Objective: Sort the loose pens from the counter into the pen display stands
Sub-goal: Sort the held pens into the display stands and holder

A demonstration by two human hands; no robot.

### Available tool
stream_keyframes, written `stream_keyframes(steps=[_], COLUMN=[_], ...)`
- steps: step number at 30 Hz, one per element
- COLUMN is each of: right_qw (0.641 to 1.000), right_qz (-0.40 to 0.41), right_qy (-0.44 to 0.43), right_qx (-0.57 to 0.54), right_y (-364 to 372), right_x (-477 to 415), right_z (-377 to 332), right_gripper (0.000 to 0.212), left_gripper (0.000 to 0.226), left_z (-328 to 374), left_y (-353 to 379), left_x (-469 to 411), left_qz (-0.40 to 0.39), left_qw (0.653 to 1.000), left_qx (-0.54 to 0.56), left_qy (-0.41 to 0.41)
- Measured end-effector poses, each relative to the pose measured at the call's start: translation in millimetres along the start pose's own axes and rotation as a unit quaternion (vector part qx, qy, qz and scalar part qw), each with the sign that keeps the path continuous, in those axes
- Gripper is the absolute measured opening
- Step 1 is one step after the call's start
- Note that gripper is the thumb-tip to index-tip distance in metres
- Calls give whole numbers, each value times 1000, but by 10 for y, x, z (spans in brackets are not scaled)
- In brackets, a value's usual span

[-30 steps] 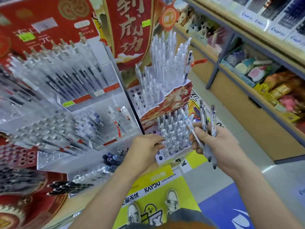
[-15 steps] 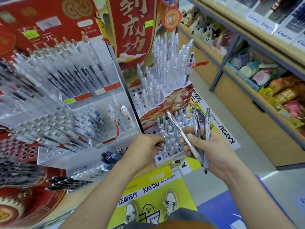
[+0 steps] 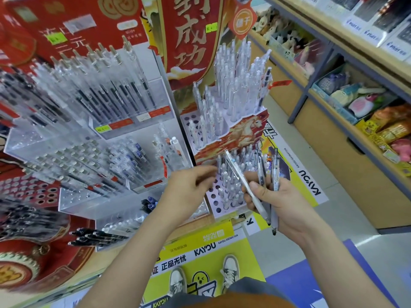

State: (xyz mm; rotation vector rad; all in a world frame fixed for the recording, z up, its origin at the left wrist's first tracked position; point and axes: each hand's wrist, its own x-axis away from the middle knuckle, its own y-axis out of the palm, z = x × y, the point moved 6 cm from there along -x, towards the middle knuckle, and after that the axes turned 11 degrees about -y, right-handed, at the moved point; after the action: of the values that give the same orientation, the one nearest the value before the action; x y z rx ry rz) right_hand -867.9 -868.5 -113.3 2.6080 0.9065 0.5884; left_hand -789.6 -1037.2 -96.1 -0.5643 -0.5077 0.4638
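My right hand [image 3: 280, 205] grips three clear pens [image 3: 262, 174]; one of them leans left across the lower tier of the stepped pen display stand [image 3: 219, 207], the other two point up. My left hand [image 3: 189, 192] hovers just left of that tier with its fingers spread and blurred, holding nothing. The stand's white tiers have round holes, many filled with upright clear pens [image 3: 231, 94]. Further left, clear acrylic racks [image 3: 73, 203] hold rows of pens.
Red cardboard banners [image 3: 189, 41] rise behind the stands. A shelf unit [image 3: 347, 121] with toys and snacks runs along the right across a narrow aisle. Black pens [image 3: 95, 236] lie at the lower left. My shoes [image 3: 231, 270] stand on a yellow floor sticker.
My right hand drifted left toward the stand, and the leaning pen tipped further left over the lower tier. My left hand opened its fingers beside the tier.
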Motion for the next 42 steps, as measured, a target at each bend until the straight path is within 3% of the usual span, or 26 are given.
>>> stream_keyframes(steps=[2, 4, 8, 12, 16, 21, 25, 37, 42], right_qw=[1000, 999, 997, 993, 988, 995, 996, 998, 997], right_qz=[-14, -32, -67, -36, 3, 25, 10, 23, -8], right_qy=[1, 6, 22, 21, -7, -10, -13, 10, -1], right_qx=[3, 5, 32, 109, 152, 92, 85, 50, 75], right_y=[35, 76, 148, 83, -119, -137, -74, -99, -88], right_x=[6, 9, 28, 11, -67, -112, -64, -84, -63], right_z=[7, 13, 31, -22, -133, -138, -104, -71, -88], right_gripper=[27, 26, 25, 23, 30, 31, 27, 30, 26], left_gripper=[25, 23, 17, 17, 21, 23, 16, 15, 23], left_z=[123, 229, 321, 358, 349, 147, 121, 7, -32], left_y=[-107, -118, -75, -362, -692, -378, -254, 128, 278], left_x=[85, 136, 172, 230, 306, 215, 161, -70, -120], left_qz=[-10, -54, -91, 36, 155, 166, 189, 121, 31], left_qw=[979, 948, 934, 937, 940, 977, 973, 982, 984], left_qx=[200, 310, 344, 346, 284, 106, 12, -68, -120], left_qy=[-22, -40, -36, 38, 108, 85, 132, 131, 126])
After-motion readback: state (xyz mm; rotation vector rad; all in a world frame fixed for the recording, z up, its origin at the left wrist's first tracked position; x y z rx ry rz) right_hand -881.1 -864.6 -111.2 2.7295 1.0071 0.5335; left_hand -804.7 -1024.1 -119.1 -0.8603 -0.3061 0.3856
